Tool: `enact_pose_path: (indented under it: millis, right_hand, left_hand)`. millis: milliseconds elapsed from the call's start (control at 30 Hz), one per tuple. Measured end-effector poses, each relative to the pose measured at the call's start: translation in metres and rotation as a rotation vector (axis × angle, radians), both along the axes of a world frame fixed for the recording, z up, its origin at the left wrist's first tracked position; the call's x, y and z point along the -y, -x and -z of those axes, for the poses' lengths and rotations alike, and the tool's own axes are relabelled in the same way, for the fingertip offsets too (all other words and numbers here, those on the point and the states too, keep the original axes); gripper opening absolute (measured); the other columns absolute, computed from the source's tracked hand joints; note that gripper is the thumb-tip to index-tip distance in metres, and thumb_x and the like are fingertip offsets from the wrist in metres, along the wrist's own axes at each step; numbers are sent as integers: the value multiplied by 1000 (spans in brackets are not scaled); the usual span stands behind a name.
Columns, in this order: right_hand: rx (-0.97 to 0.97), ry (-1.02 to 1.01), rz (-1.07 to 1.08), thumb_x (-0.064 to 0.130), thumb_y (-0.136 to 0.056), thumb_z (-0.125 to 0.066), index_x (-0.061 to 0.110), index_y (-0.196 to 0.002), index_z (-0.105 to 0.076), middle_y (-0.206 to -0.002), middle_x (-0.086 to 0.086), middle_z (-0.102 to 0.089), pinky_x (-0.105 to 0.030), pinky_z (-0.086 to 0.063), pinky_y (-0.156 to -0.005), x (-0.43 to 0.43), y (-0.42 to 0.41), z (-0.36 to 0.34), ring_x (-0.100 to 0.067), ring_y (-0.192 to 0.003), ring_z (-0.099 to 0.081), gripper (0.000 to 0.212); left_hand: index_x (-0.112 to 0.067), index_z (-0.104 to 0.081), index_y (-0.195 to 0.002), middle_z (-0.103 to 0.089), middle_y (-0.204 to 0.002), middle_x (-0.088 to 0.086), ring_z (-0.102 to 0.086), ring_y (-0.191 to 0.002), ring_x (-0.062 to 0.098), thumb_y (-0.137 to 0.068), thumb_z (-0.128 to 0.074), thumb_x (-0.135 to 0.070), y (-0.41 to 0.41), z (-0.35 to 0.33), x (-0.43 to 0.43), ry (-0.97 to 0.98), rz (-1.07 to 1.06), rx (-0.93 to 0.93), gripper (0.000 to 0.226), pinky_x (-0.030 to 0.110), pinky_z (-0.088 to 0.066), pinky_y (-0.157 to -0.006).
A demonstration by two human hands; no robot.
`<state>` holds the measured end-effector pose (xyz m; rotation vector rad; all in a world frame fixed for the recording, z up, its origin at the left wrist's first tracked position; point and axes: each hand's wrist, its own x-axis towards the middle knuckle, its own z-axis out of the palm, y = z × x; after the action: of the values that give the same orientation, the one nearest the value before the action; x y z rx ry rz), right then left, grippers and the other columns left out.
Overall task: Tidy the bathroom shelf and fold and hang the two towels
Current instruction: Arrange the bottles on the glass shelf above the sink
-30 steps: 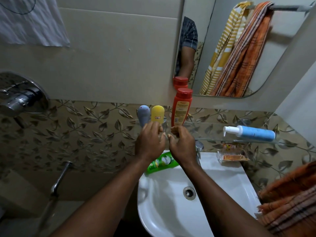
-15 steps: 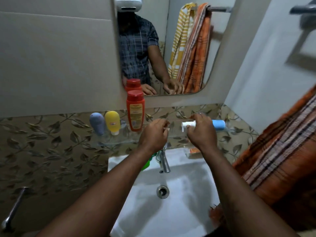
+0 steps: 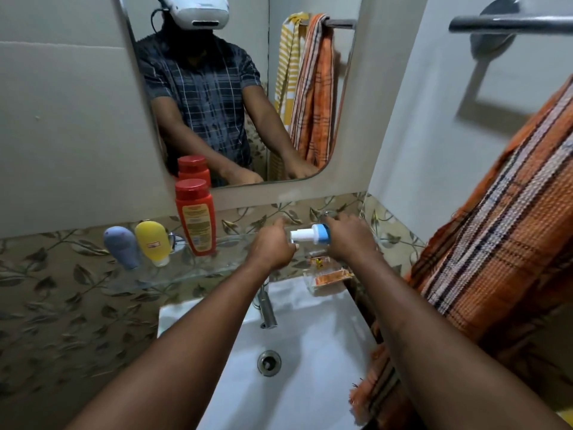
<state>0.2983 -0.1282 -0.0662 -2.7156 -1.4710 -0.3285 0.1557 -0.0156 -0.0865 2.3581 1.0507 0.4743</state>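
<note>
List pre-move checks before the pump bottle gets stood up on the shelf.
1. Right hand grips pump bottle: ok.
2. Left hand hold on the pump head: cannot tell.
3. Pump bottle upright: not ok, it lies sideways.
4. Free shelf space right of red bottle: ok.
5. Red bottle standing: ok.
6. Towel on rail: not ok, visible rail bare.

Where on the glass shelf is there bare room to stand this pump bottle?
Bare glass lies between the red bottle and your left hand, the widest gap on the glass shelf. The left end is crowded: grey tube, yellow tube and red bottle stand close together. Your right hand and the pump bottle cover the right end.
</note>
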Motion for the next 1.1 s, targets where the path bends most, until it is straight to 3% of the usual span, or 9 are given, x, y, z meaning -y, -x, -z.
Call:
enact_pose_path:
  millis: [100,200,300,467,633,833,933,1100]
  right_hand:
    - [-6,-34,22,26,-81,-77,26,-134,-59,-124,-5,-63,-41,-48,-92,1,1,2,-28,-113,-58,55]
    - [-86,-207,102,22,-82,-76,22,-130,-58,-122,-6,-62,-36,-42,-76,2,6,0,-30,-108,-59,51]
    - [-316,-476,132,26,-87,-74,23,-127,-57,-116,-3,-63,-34,-41,-70,-4,11,-12,-30,-101,-62,44]
    - [-739,-702,53,26,-86,-66,27,-130,-61,-118,-3,-72,-51,-57,-89,-17,14,-29,-28,-105,-67,45]
    - [-807,-674,84,21,-90,-65,23,-130,-62,-121,-6,-72,-55,-56,-95,-23,7,-9,-29,-108,-67,40]
    - [-790,-596,37,13,-94,-63,23,-141,-54,-132,-7,-68,-54,-54,-100,-17,-1,-13,-28,-117,-65,49]
    - [-799,-547,15,11,-95,-64,23,-149,-48,-140,-7,-64,-54,-53,-104,-14,-6,-16,-28,-124,-62,57]
    - [-792,-544,4,6,-92,-70,21,-151,-45,-142,-7,-62,-46,-52,-103,-7,-6,-19,-27,-127,-60,66]
  left_hand:
    - [-15,-55,-139,-74,-107,6,-70,-95,25,-86,-82,-25,-3,5,-2,190,-104,138,60,38,-58,-78]
    - [-15,-58,-130,-72,-99,2,-70,-93,24,-87,-81,-34,-6,4,4,350,-175,335,52,41,-59,-85]
    - [-20,-61,-125,-72,-102,-3,-70,-95,18,-89,-76,-51,-14,-9,9,330,-124,476,50,38,-58,-85]
    - [-24,-66,-126,-74,-117,-7,-69,-104,13,-92,-69,-55,-32,-40,10,171,15,446,46,39,-58,-91]
    - [-23,-62,-136,-72,-128,-2,-68,-113,18,-91,-74,-45,-38,-44,10,151,40,357,51,44,-56,-97]
    - [-22,-59,-141,-69,-134,-1,-66,-118,19,-93,-74,-41,-44,-44,11,142,33,347,55,35,-52,-92]
    - [-21,-61,-137,-70,-130,-1,-66,-114,19,-93,-75,-41,-46,-46,12,125,24,318,50,33,-49,-87]
    - [-22,-63,-125,-72,-121,-2,-66,-106,18,-88,-76,-51,-48,-43,12,73,-24,292,49,43,-56,-91]
